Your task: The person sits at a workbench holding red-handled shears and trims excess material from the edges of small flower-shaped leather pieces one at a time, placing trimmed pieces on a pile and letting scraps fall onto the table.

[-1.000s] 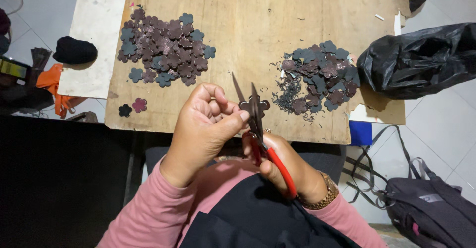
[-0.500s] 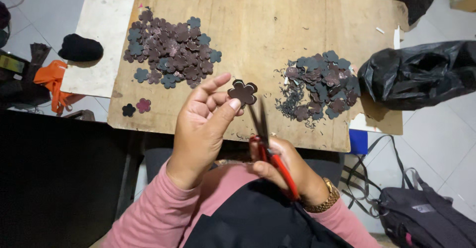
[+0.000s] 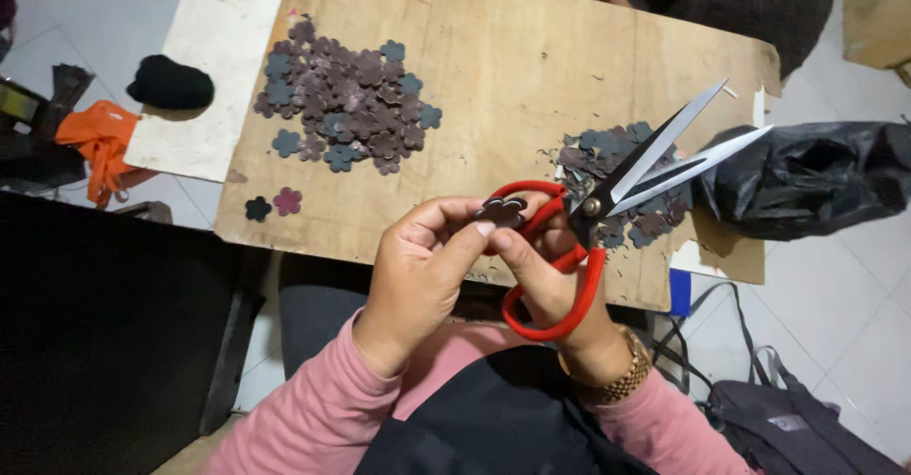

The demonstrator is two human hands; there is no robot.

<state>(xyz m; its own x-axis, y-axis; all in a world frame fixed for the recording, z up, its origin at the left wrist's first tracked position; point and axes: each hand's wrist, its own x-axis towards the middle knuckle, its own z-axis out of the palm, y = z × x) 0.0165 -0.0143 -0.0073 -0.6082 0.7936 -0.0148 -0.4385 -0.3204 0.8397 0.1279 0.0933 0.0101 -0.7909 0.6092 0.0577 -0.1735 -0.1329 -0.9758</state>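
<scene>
Pinching a small dark flower-shaped piece (image 3: pixel 501 211) between thumb and fingertips, your left hand (image 3: pixel 418 276) holds it up in front of you, just above the near edge of the wooden board (image 3: pixel 531 67). Your right hand (image 3: pixel 550 276) touches the same piece with its fingertips while its fingers stay curled through the red handles of the scissors (image 3: pixel 607 200), gripping them. The blades stand apart, pointing up and to the right over the board.

Behind the blades lies a heap of dark scraps and offcuts (image 3: pixel 617 167) on the right part of the board. On the left part sits a larger pile of cut flower shapes (image 3: pixel 346 105), brown and grey-blue. Two more flowers, one dark and one pinkish (image 3: pixel 272 204), lie apart near the board's left corner.

Off the board to the right rests a black plastic bag (image 3: pixel 816 176). To the left, a white panel (image 3: pixel 213 67) carries a black cloth lump (image 3: pixel 171 83), with an orange cloth (image 3: pixel 100 138) beside it. A gold watch (image 3: pixel 622 380) circles your right wrist.
</scene>
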